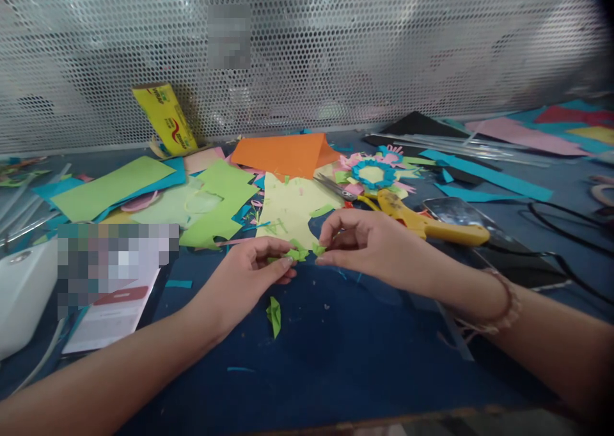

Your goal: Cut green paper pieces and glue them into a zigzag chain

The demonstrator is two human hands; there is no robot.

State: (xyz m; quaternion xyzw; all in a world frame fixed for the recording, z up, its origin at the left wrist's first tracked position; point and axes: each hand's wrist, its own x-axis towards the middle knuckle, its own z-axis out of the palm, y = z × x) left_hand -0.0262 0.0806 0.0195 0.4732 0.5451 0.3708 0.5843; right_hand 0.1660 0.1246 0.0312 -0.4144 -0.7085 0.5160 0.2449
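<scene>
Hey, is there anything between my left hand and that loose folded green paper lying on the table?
Nothing visible: the loose green paper lies on the blue tabletop, nearer you than your left hand, with only tabletop showing between them. That hand itself pinches another green piece.

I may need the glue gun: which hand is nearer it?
Right: the right hand is beside the glue gun, at its left; the left hand is farther left.
</scene>
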